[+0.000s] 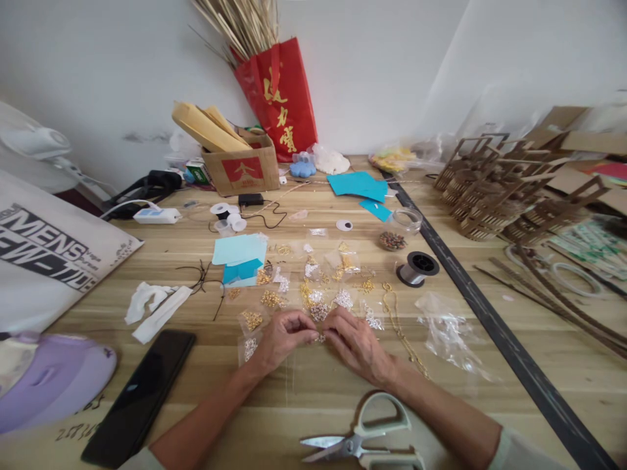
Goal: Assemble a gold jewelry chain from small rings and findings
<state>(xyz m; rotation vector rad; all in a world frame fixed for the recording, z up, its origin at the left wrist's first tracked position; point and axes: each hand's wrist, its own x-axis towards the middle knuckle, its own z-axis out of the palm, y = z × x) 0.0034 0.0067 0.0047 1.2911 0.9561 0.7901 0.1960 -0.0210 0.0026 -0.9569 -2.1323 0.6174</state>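
Observation:
My left hand [289, 336] and my right hand [353, 339] meet over the wooden table, fingertips pinched close together. Between them shows a tiny silvery piece [320, 338]; which hand grips it cannot be made out. Just beyond the fingers lies a pile of brownish beads [319, 311], with silver findings [343, 299] beside it. Small bags of gold beads [251, 320] and silver pieces [250, 348] lie left of my left hand. A gold chain [399, 329] runs along the table to the right of my right hand. White-handled scissors [362, 440] lie nearer me.
A black phone [140, 398] lies at left. To the right are a wire spool [417, 269], crumpled clear plastic [453, 329] and small woven baskets [490, 196]. Blue sheets [240, 258], a cardboard box [242, 166] and a red bag [281, 98] sit farther back.

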